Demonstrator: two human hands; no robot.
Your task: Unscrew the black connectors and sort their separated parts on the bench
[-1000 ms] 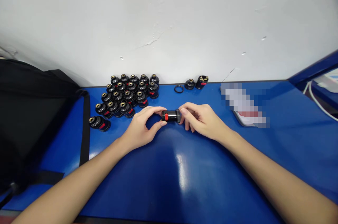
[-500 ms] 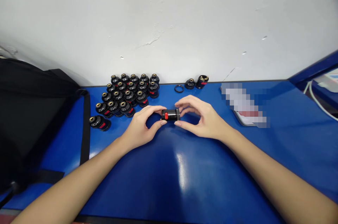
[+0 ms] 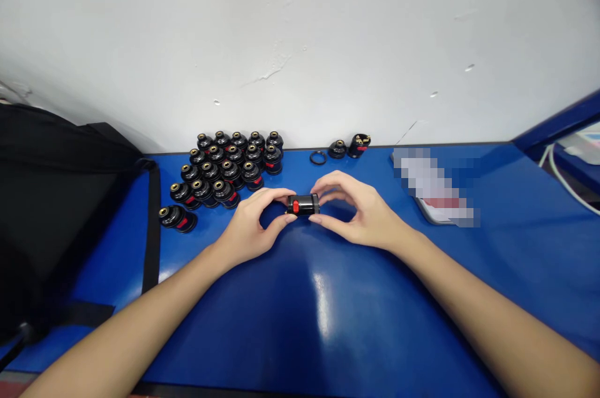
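A black lamp holder with a red switch knob lies sideways between my two hands, low over the blue table. My left hand pinches its left end between thumb and fingers. Around the ribbed ring at its right end, the thumb and fingertips of my right hand are closed. Beyond my hands lie a loose black ring, a domed black cap with a brass centre, and an open lamp holder body showing brass contacts. My fingers partly hide both ends of the held piece.
Several lamp holders stand in rows at the back left, one lying tilted nearest me. A black bag with straps covers the table's left side. On the right lies a blurred-out flat object. A white wall rises behind the blue table.
The lamp holder has turned very slightly, its red knob shifting a little to the right. My hands have barely moved; the other things stay where they were.
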